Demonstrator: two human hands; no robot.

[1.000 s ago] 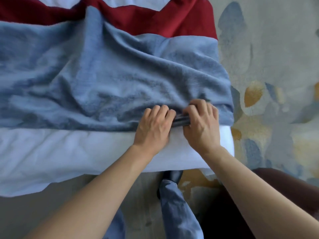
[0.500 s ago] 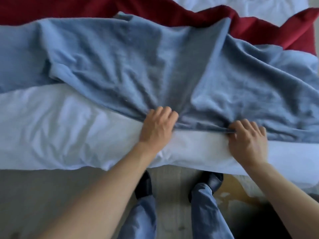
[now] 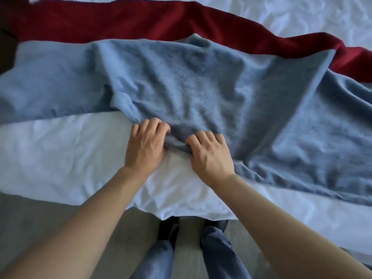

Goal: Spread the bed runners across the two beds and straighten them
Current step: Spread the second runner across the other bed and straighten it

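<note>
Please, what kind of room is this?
Most likely a bedroom, perhaps in a hotel. A bed with a white sheet carries a blue runner and a red runner, which both hands grip.

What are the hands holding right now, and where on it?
Both the left hand and right hand grip the blue runner at its near edge, side by side, bunching it over the white sheet.

A bedroom: a bed with white sheets (image 3: 60, 158), fuzzy blue runner (image 3: 201, 87) and red runner (image 3: 120, 21), above grey carpet (image 3: 30, 214).
</note>
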